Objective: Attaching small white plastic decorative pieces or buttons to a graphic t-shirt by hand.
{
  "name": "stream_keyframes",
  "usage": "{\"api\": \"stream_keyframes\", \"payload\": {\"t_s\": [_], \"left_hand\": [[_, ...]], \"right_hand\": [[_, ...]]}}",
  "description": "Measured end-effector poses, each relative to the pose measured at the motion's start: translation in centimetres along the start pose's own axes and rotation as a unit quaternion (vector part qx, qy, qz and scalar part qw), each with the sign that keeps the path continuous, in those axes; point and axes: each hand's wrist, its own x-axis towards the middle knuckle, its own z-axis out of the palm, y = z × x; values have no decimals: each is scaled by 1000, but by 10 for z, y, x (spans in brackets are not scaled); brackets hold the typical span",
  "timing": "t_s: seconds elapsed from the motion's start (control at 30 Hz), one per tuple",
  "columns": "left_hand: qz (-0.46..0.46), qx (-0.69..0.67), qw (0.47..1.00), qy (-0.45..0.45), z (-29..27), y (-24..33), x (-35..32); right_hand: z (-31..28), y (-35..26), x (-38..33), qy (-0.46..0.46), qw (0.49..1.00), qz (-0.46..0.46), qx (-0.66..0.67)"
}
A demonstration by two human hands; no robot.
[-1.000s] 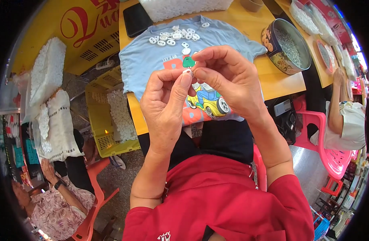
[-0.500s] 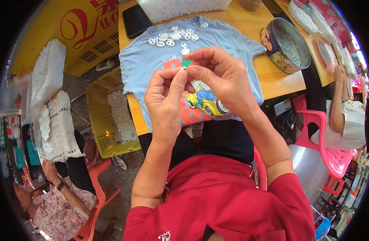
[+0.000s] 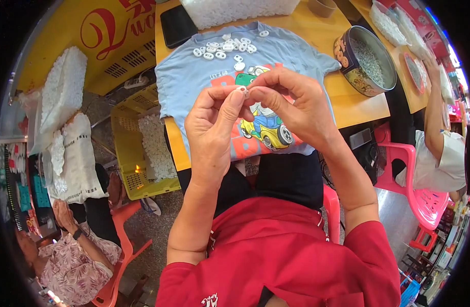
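My left hand (image 3: 210,128) pinches a small white plastic cord lock (image 3: 241,89) between thumb and forefinger; a dark hole shows in it. From the other side my right hand (image 3: 302,110) closes its thumb and forefinger on the same piece, and its fingertips partly cover it. Both hands are raised over a light blue T-shirt (image 3: 181,87) with a colourful car print, spread on the table. Beyond my fingers, several similar white two-holed cord locks (image 3: 220,55) lie loosely grouped near the shirt's collar.
Around the shirt on the wooden table (image 3: 355,108) are a round tin (image 3: 346,64) of tiny silvery parts, a black phone (image 3: 177,25) and a clear bin (image 3: 235,20) of white pieces. A yellow crate (image 3: 126,169) stands at left. People sit on both sides.
My right hand has lowered slightly and moved right, its forefinger now nearer the thumb. The white piece shows more clearly at my left fingertips. At right, the neighbour's arm has reached further forward.
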Motion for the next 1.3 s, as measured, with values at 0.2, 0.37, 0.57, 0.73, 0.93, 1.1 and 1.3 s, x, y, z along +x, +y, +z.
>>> {"api": "stream_keyframes", "payload": {"t_s": [0.2,0.37,0.57,0.73,0.93,1.1,1.3], "left_hand": [[38,37,999,-15,4,-1,-1],[84,258,958,-91,-2,-1,-3],[160,240,950,-119,-6,2,-6],[162,214,953,-141,-6,5,-9],[185,215,952,-117,-4,-2,-9],[180,213,954,-106,-4,-8,-10],[118,160,974,-106,-5,-18,-5]], "right_hand": [[2,-2,-6,27,999,-31,-4],[2,-1,-11,35,999,-14,30],[-12,-12,-6,-46,979,-156,-124],[-14,-20,-4,-70,949,-259,-166],[-10,-25,-7,-58,961,-227,-150],[-7,-23,-7,-53,968,-205,-138],[5,-5,-12,-15,977,-156,-141]]}}
